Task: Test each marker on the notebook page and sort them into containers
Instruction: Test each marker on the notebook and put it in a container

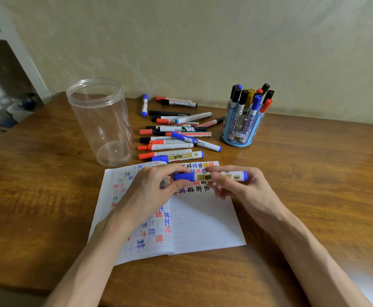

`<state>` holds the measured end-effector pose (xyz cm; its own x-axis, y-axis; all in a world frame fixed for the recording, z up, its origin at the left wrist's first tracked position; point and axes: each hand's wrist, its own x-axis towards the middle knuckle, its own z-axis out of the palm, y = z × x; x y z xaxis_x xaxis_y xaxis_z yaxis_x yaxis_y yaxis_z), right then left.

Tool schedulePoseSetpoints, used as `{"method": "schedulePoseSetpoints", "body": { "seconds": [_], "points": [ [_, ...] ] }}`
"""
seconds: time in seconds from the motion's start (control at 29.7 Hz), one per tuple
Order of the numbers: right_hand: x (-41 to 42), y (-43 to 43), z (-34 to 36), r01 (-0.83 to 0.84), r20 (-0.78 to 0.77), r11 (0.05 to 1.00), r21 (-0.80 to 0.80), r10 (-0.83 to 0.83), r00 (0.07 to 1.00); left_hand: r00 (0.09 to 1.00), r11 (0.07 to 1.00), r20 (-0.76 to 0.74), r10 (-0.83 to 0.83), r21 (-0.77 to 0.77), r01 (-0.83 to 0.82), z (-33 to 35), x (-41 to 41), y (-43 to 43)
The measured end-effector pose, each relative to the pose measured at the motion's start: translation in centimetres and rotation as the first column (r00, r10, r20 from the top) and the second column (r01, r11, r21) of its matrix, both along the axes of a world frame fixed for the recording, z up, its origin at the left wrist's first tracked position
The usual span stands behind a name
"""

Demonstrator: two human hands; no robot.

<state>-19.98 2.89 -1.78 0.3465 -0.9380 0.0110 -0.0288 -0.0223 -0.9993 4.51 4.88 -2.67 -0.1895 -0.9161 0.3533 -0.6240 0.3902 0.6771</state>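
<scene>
Holding blue marker (pixel 200 176) horiz. over notebook (pixel 203 222) w/ 2 hands — left hand (pixel 152 191) is pinching cap end, right hand (pixel 243 189) is gripping barrel; axis running left-right.

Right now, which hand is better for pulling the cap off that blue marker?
Probably the left hand: its fingers sit on the blue cap end of the blue marker, while the right hand grips the barrel and can hold it steady over the notebook.
</scene>
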Motion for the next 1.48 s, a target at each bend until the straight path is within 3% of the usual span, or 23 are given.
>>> {"method": "schedulePoseSetpoints", "body": {
  "seconds": [0.2,0.71,0.98,1.14,1.31,1.48],
  "points": [
    [-0.3,-0.3,-0.1,-0.031,-0.180,0.987,-0.156,0.002,0.984,0.997,1.000,0.074,-0.013,-0.022,0.014,-0.1,0.0,0.2],
    [0.7,-0.4,-1.3,-0.010,-0.145,0.975,-0.223,-0.023,0.989,0.995,0.994,0.080,0.066,-0.091,-0.058,-0.4,-0.3,-0.3],
    [1.2,-0.5,-1.5,-0.014,-0.145,0.976,-0.216,-0.018,0.989,0.999,0.999,0.041,0.034,0.004,-0.034,-0.3,0.0,-0.3],
    [1.2,-0.8,-1.1,0.013,-0.175,0.968,-0.250,-0.058,0.983,0.983,0.998,-0.181,0.031,0.064,-0.020,0.8,0.4,-0.4],
    [2.3,-1.6,-0.6,-0.069,-0.273,0.942,-0.327,-0.024,0.962,0.931,0.999,-0.365,0.017,0.044,-0.001,2.1,1.0,-0.6],
    [4.0,-2.7,0.6,-0.129,-0.323,0.939,-0.319,0.020,0.946,0.803,0.998,-0.595,0.038,-0.019,-0.062,5.0,2.1,-0.6]
  ]
}}
